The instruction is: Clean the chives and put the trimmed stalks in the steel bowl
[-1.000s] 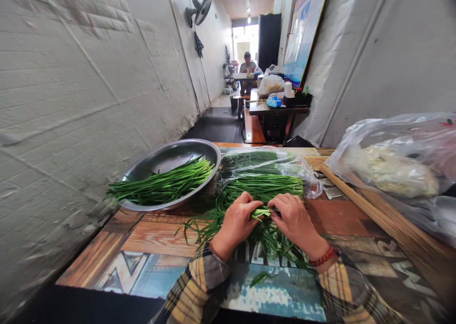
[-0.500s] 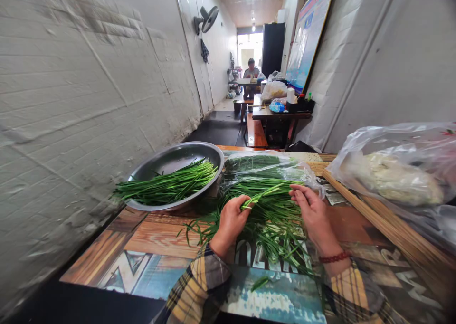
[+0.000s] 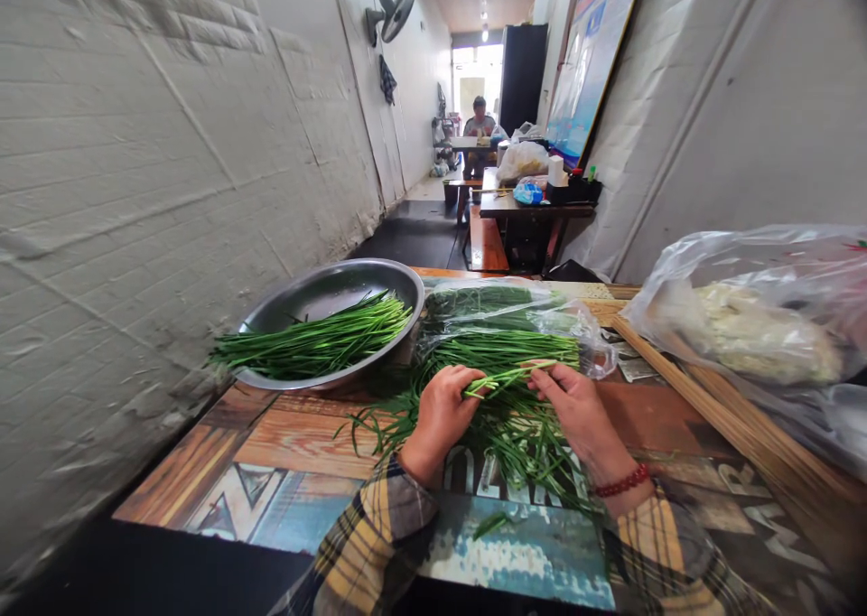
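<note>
My left hand (image 3: 443,417) is closed round a few garlic chives (image 3: 483,387), their pale cut ends poking out past the thumb. Thumb and fingers of my right hand (image 3: 579,417) pinch the end of a chive stalk just to the right of that bunch. Behind and under both hands lies a pile of garlic chives (image 3: 508,350), partly covered by a clear plastic bag (image 3: 569,316). Loose leaves (image 3: 535,458) are scattered on the near side. To the left, a wide metal basin (image 3: 325,293) holds more chives laid lengthwise (image 3: 325,336), with leaf tips over its rim.
At the right is a clear bag with pale contents (image 3: 759,331), beside a bundle of thin wooden sticks (image 3: 718,408). All rest on a patterned wooden table (image 3: 304,440). A white wall (image 3: 169,146) runs along the left. A person (image 3: 479,124) sits at a farther table.
My right hand has moved left and slightly down, toward my left hand, and its fingers now pinch a stalk. The camera view has tilted slightly.
</note>
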`<state>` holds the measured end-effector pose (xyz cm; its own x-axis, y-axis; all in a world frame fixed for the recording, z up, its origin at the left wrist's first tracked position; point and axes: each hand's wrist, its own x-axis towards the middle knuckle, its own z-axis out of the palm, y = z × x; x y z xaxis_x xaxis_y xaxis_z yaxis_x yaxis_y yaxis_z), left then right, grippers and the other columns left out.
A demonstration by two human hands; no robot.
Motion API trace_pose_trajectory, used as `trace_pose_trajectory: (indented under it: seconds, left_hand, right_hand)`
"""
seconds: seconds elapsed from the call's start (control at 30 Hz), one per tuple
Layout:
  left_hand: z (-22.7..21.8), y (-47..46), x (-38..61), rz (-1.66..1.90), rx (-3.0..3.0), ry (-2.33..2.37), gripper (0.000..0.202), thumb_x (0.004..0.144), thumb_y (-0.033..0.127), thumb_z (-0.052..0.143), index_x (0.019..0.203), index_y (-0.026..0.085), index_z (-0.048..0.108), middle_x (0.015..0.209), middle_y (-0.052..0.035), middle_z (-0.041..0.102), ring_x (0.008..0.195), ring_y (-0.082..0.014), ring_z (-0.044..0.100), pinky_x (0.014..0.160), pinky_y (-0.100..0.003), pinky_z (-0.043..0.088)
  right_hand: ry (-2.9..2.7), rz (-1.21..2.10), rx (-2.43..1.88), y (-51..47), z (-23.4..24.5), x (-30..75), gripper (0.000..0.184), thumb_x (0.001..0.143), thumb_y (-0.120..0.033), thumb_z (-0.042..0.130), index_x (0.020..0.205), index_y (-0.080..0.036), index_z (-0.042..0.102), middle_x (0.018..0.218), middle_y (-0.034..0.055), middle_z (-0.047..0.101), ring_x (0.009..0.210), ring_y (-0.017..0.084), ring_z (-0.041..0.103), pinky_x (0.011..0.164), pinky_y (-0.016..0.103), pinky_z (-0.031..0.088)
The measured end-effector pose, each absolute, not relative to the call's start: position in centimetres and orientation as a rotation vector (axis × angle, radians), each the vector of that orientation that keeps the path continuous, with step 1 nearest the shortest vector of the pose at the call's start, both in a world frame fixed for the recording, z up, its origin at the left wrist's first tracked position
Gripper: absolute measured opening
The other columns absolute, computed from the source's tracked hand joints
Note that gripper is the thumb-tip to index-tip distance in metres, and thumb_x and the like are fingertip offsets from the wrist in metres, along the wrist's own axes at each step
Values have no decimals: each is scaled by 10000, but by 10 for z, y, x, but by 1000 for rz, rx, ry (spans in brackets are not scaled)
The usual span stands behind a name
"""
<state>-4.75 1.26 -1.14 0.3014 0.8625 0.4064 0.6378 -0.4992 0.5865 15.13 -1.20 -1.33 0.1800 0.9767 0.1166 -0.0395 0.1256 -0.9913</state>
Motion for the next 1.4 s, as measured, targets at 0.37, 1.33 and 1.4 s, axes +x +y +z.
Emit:
trace_pose_trajectory:
  seconds: [0.37,1.33,1.4]
  left_hand:
    - [-14,17,-45,1179,1991,1131,182,859,256,621,989,186,727,908,-63,713,849,-175,647,777,-279,477]
    - [-10,8,-41,1072,2114,1224,147,794,101,597,807,196,708,797,-24,656,746,-146,605,681,-245,445]
    - [-10,8,-41,1071,2106,1220,136,801,112,597,791,193,705,786,-24,655,742,-147,606,680,-246,444]
  right_hand:
    - [-841,1274,-951,-14,-10,146,216,677,-393,782,796,-220,728,783,0,664,695,134,542,589,238,405]
    - [-1716,304,-1214,-22,-1,154,339,849,-293,608,1188,-278,616,975,42,693,996,226,610,970,435,434]
    - [-1636,361,-1230,-21,-2,152,292,854,-310,606,1141,-276,647,894,26,693,916,212,624,918,410,458]
